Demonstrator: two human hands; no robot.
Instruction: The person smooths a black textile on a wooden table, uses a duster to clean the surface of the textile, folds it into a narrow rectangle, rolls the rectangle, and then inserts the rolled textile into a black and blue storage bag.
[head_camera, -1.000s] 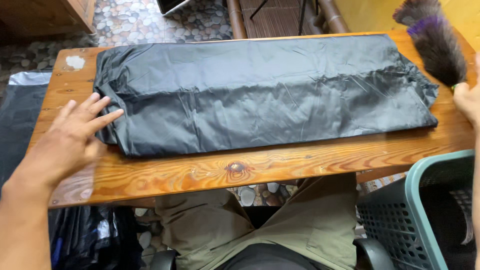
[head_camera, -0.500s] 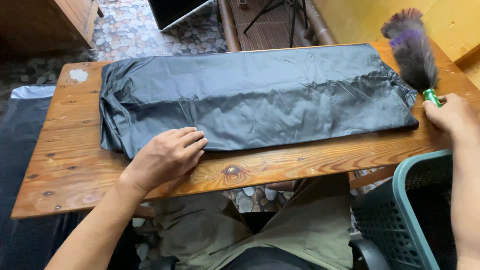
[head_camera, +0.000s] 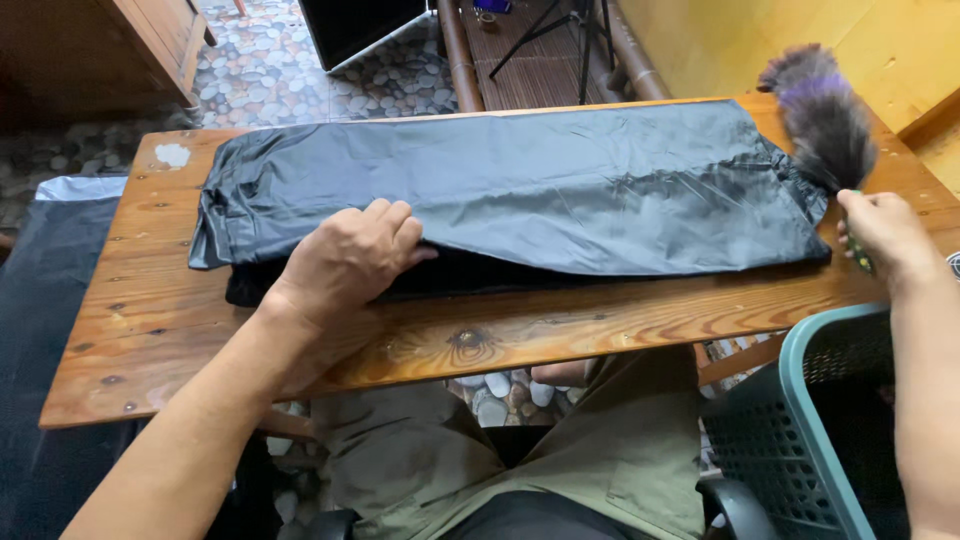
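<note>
I see one wooden table (head_camera: 150, 330) filling the middle of the frame, bare along its near edge. Across its far half lies one folded dark garment (head_camera: 520, 190) of shiny black fabric, stretched from the left of the frame almost to the right edge of the tabletop. At the lower right stands one teal plastic basket (head_camera: 800, 440), its rim just beside my right forearm.

My left hand (head_camera: 345, 260) sits at the garment's near edge, left of centre, fingers curled under the top layer and lifting it, so a darker layer shows beneath. My right hand (head_camera: 885, 235), at the right edge of the frame, is closed around the handle of one feather duster (head_camera: 820, 115), whose grey and purple head points up toward the upper right and touches the garment's end.

Judging from how it lies, the garment is already laid flat and folded lengthwise once; the near edge is raised, so I take the handling to be partway through, with the cloth not yet off the table or in the basket.

Count: one table, one garment, one basket, one duster, two hands.
</note>
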